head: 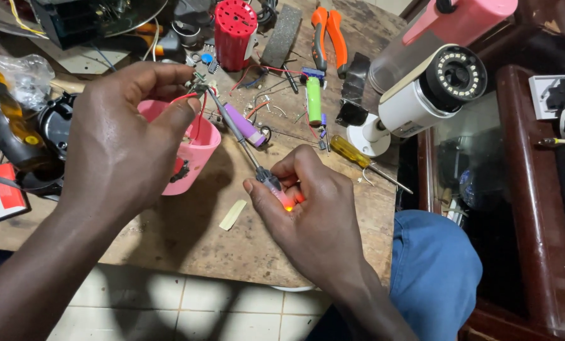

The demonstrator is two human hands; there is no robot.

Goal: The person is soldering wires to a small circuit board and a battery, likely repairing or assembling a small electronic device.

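While the right hand (311, 208) grips a slim soldering iron with a glowing orange indicator light (257, 167), fingers curled tight round its handle, the metal tip reaches up to a small part with thin red wire (197, 93) pinched between thumb and forefinger of the left hand (121, 136); both sit over a worn wooden workbench (194, 233), just above a pink plastic cup (197, 151); a purple cylindrical piece (244, 125) lies beside the iron shaft, green cylindrical battery cell (313, 100) further back, yellow-handled screwdriver (358, 158) to the right, white dome-front security camera (431, 95) at the bench edge, red ribbed plastic cylinder (234, 33) and orange-handled pliers (328, 35) at the back
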